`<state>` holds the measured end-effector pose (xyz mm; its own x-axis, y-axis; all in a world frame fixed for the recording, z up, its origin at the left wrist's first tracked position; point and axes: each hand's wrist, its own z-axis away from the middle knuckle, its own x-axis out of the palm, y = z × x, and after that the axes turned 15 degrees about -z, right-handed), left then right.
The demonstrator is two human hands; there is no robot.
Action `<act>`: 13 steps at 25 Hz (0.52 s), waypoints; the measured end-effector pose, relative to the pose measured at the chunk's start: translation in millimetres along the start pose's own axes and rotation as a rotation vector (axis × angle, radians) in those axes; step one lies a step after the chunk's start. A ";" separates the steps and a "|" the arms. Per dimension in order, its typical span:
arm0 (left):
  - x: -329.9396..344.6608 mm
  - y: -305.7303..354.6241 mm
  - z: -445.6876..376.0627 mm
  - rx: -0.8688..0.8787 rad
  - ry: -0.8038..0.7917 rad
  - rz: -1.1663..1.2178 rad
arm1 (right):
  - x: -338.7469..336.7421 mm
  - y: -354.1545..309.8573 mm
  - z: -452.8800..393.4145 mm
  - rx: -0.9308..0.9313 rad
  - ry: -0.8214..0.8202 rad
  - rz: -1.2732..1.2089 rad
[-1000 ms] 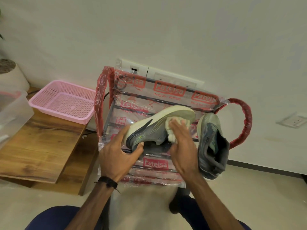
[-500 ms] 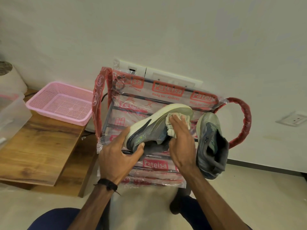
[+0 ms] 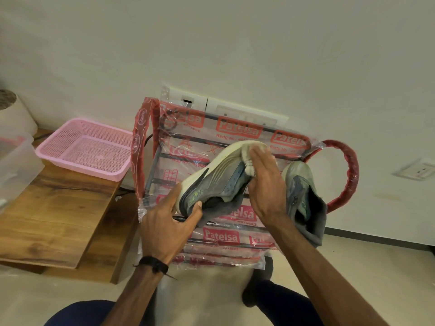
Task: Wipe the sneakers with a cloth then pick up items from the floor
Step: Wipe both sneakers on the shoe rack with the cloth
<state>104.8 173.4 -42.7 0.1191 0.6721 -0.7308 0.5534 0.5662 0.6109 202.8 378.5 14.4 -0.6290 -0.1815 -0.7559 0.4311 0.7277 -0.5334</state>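
Wall (image 3: 235, 43): pale, fills the upper view; a switch plate (image 3: 244, 114) sits just behind the rack
Wooden table (image 3: 54, 208): low, at the left, carrying a pink basket (image 3: 87, 149) and the corner of a clear plastic tub (image 3: 16, 165)
Rack (image 3: 211, 137): metal shelving wrapped in printed red-and-clear plastic, standing against the wall between the table and the open floor
Second sneaker (image 3: 303, 198): grey, tipped on its side at the rack's right edge, just beside the right forearm, not yet in hand
Held sneaker (image 3: 219, 180): grey upper with a cream sole, lifted above the rack, turned sole-up and angled, toe toward the wall
Left hand (image 3: 169, 222): thumb and fingers clasp the heel end of the held sneaker, steadying it
Right hand (image 3: 266, 182): fingers mostly extended, pressing the cloth against the toe; blurred, so the exact curl cannot be told
Cloth (image 3: 249, 165): small, off-white, bunched under the right fingers, touching the sole edge near the toe
Stage: wiping underway on the first shoe, by my reading; floor pickup not begun
Risk, grip: only the heel is held, so a hard rub at the toe could twist the shoe loose
Risk, neighbour: the right elbow works close to the tipped shoe and may knock it off the rack
Risk, wrap: the loose plastic could snag the cloth
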 end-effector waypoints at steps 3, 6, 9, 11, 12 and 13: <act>-1.1 -1.0 -1.1 -0.022 -0.010 0.007 | 9.3 -9.7 -11.7 0.069 0.108 0.006; -1.7 -2.1 -1.7 -0.024 -0.009 0.021 | 14.8 -19.5 -1.6 -0.039 0.032 0.118; -3.2 -2.2 -2.5 -0.066 -0.022 0.057 | 10.7 -20.7 9.9 -0.238 -0.111 0.175; -2.1 -2.3 -1.8 -0.074 -0.023 0.057 | -0.5 -11.3 1.9 -0.357 -0.155 0.261; -1.4 -2.4 -1.3 -0.072 -0.022 0.060 | -7.6 -4.0 -8.1 -0.359 -0.147 0.284; -0.9 -1.4 -1.1 -0.070 -0.023 0.063 | -14.7 5.3 -21.1 -0.319 -0.120 0.296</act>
<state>103.0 172.5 -42.6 0.1714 0.6964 -0.6969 0.4855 0.5558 0.6748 200.7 399.0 30.7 -0.4205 0.0037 -0.9073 0.3484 0.9240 -0.1577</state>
